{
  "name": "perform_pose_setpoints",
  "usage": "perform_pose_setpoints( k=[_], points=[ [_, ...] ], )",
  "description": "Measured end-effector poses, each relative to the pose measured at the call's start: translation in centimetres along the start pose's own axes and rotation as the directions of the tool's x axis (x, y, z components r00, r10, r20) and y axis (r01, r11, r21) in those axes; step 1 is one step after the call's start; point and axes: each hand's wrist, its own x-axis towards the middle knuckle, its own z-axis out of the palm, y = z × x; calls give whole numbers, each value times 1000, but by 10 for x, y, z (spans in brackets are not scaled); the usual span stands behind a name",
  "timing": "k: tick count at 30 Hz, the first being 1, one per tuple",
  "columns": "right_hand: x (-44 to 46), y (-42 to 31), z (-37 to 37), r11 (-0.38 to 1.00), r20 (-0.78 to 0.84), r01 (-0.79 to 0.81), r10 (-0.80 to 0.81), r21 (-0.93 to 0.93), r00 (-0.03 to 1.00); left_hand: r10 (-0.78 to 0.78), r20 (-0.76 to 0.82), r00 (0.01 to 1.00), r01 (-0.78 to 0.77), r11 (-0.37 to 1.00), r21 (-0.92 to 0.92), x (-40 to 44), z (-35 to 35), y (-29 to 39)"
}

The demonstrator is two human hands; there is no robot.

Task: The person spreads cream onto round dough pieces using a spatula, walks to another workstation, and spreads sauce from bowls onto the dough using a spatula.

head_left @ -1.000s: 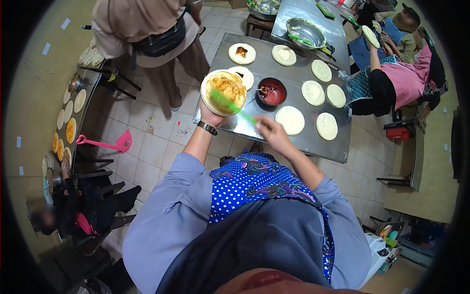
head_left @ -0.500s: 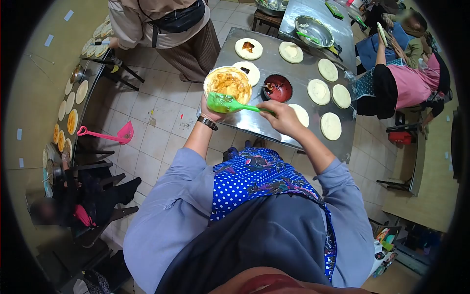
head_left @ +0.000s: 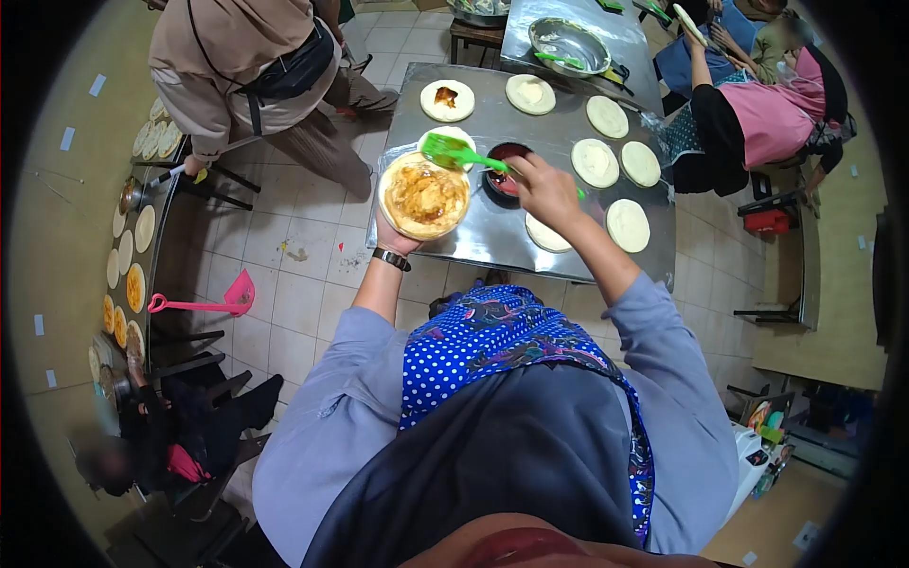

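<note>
My left hand (head_left: 396,237) holds up a round flatbread (head_left: 424,197) from below, its top coated with a brown and yellow spread. Closed around a green spatula (head_left: 471,158) is my right hand (head_left: 547,194). The spatula's blade is raised over the far edge of the bread, above another pale round (head_left: 445,136) on the metal table (head_left: 492,99). Partly hidden behind my right hand is a dark bowl (head_left: 502,182) with red inside. One round (head_left: 448,100) at the table's far left has a brown patch in its middle.
Several pale rounds (head_left: 595,163) lie on the right half of the table. A metal bowl (head_left: 569,47) stands on a farther table. At upper left a person (head_left: 256,76) stands beside a side table with more breads. Other people sit at right and lower left. A pink dustpan (head_left: 239,293) lies on the floor.
The green spatula has lifted off the bread's coated top and moved up to its far edge. The person at upper left has shifted left.
</note>
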Motion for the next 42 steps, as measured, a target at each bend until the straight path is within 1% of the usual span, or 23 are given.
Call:
perform_pose_setpoints(
  k=[2,4,6,8,10,12,16,20,22,24,26,27,28,30,31,32,33,34,37,39,40,41,42],
  points=[
    [-32,1,-5,960,205,-275,259,57,944,94,1,996,-94,995,28,-1,-10,2],
    [-79,10,22,942,206,-253,208,220,956,281,-162,946,-263,957,121,0,-18,4],
    [-89,-9,8,794,542,-474,224,380,810,294,-170,940,-281,955,96,0,-37,9],
    [-96,-9,24,718,552,-504,200,480,810,228,-178,957,-232,973,-4,-2,-52,10],
    [-92,-5,39,586,536,-636,366,502,761,219,-260,940,-217,975,37,-3,-61,1],
    [-98,2,49,602,529,-639,383,479,757,91,-306,948,-97,995,-6,-2,-78,-13],
    [-115,19,48,418,585,-724,427,549,690,-42,-458,888,64,997,33,4,-130,-43],
    [-125,41,35,220,558,-767,571,603,602,-24,-594,804,130,982,135,11,-146,-41],
    [-132,53,35,202,530,-749,592,632,607,-9,-606,795,144,974,174,19,-160,-31],
    [-135,57,35,188,501,-728,613,660,612,210,-702,681,297,796,527,27,-144,-18],
    [-135,56,29,233,433,-708,652,667,623,602,-423,678,391,192,900,37,-169,3],
    [-135,57,28,235,436,-707,646,667,626,787,-65,613,342,-190,920,43,-168,10],
    [-139,58,28,214,433,-700,652,682,622,792,-66,606,347,-189,919,49,-166,13],
    [-141,57,29,200,437,-690,644,696,628,873,83,480,286,-245,926,70,-165,25],
    [-141,57,29,183,452,-697,643,693,618,817,-230,529,132,188,973,84,-158,27],
    [-142,58,29,167,468,-705,641,689,609,580,-531,618,175,557,812,89,-153,28],
    [-145,60,31,181,490,-714,613,676,620,449,-658,605,254,674,694,100,-145,29],
    [-143,60,31,163,504,-726,618,668,604,300,-756,582,325,766,554,113,-144,32],
    [-140,59,29,117,520,-735,633,668,573,188,-762,619,206,898,388,147,-162,24],
    [-151,66,35,107,515,-717,624,689,588,180,-758,626,274,860,431,162,-173,24],
    [-155,70,36,99,499,-702,634,705,591,474,-78,877,-127,385,914,203,-323,19],
    [-154,72,33,95,494,-694,634,713,595,73,-575,815,135,941,312,188,-240,32],
    [-155,72,31,87,493,-687,632,721,598,75,-527,847,156,911,381,193,-240,26]
  ],
)
